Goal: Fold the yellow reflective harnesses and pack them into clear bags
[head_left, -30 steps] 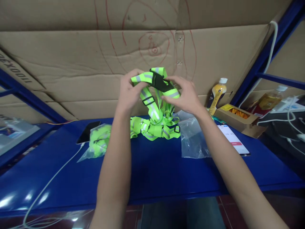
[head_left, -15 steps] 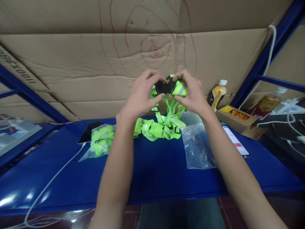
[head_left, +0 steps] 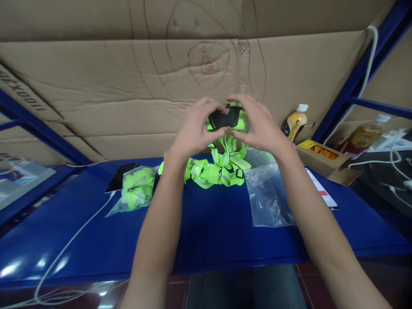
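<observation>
Above the blue shelf both of my hands hold a black plastic buckle (head_left: 222, 119) on a neon-yellow reflective strap. My left hand (head_left: 200, 124) grips the buckle's left end between thumb and fingers. Around its right end curl the fingers of my right hand (head_left: 257, 122), with the yellow strap beside them. The two buckle halves look joined or nearly so; I cannot tell which. Below hang more loops of the reflective straps (head_left: 228, 156), and a bundled part (head_left: 207, 174) rests on the shelf, with a small black slider at its right.
On the blue shelf (head_left: 212, 231), a bagged yellow bundle (head_left: 138, 189) and a dark phone (head_left: 119, 177) lie left. A clear plastic bag (head_left: 268, 201), another phone (head_left: 322, 191), an open carton (head_left: 328, 161) and a drink bottle (head_left: 296, 122) are right. Cardboard (head_left: 112, 73) stands behind.
My right hand has shifted slightly, its fingers reaching further over the buckle's top. The buckle has tilted a little and its black face shows more. The view has moved slightly.
</observation>
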Motion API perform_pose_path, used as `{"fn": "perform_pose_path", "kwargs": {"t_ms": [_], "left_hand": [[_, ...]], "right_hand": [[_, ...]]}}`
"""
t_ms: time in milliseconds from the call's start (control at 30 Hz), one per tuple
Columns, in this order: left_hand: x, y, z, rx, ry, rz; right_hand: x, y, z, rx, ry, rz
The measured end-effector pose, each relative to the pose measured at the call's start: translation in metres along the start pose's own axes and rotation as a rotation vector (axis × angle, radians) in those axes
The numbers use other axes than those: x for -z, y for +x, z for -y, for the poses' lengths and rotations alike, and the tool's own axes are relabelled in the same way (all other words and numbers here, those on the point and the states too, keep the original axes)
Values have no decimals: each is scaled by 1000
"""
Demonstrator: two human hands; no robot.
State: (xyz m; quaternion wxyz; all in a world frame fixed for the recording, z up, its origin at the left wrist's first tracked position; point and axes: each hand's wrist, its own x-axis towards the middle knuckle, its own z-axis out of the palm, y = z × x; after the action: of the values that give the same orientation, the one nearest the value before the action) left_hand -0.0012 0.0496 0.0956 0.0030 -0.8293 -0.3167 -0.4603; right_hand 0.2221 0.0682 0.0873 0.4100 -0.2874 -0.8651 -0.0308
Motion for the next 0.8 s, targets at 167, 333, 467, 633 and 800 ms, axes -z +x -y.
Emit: {"fn": "perform_pose_path", "kwargs": {"t_ms": [167, 333, 467, 633, 800], "left_hand": [[-9, 1, 1, -2, 12, 26], [-6, 0, 4, -5, 15, 51], [-7, -1, 6, -31, 33, 87], [1, -4, 19, -20, 40, 73], [29, -15, 46, 98, 120, -165]], "right_hand": [[-16, -5, -1, -41, -91, 8], [-25, -6, -8, -74, -159, -35], [-27, -6, -16, -46, -173, -76], [-15, -10, -30, -101, -171, -134], [19, -12, -52, -315, -106, -368]]}}
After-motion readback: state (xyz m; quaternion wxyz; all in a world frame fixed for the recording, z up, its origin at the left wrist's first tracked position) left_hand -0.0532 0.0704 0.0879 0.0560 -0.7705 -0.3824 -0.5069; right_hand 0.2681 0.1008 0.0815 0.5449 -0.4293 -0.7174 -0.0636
